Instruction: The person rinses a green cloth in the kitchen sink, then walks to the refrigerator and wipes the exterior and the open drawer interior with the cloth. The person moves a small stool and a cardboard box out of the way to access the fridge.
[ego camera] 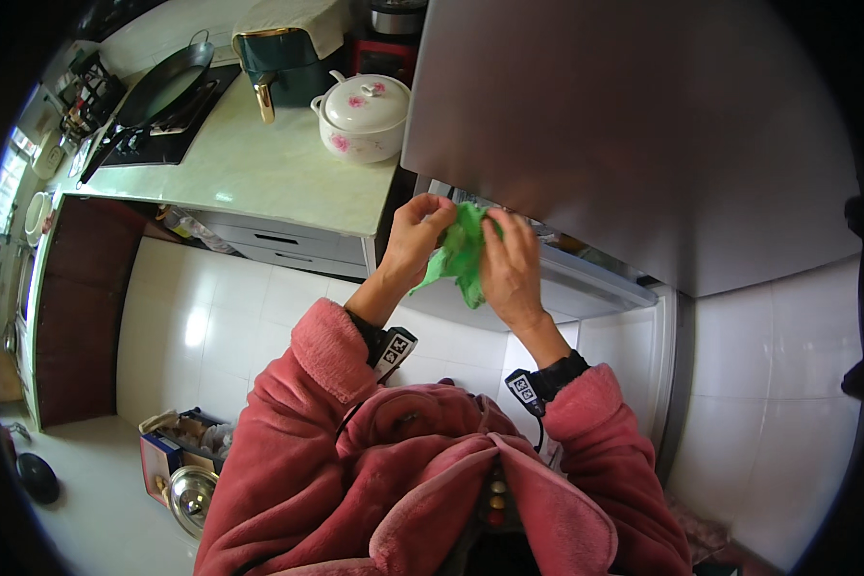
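Observation:
A crumpled green plastic bag or thin sheet (463, 248) hangs between my two hands, its lower corners loose. My left hand (421, 227) pinches its upper left edge between thumb and fingers. On the other side my right hand (510, 263) holds it with bent fingers; part of the green material is hidden behind them. Both hands are in front of an open refrigerator drawer (583, 277), whose contents show only in part. Above the drawer is a large grey refrigerator door or panel (605, 137).
On the counter (281, 173) at the left are a floral lidded pot (363, 119), a dark green air fryer (281, 65) and a wok (169, 86) on the cooktop. A box of bags (180, 450) and a metal lid (193, 498) lie at lower left.

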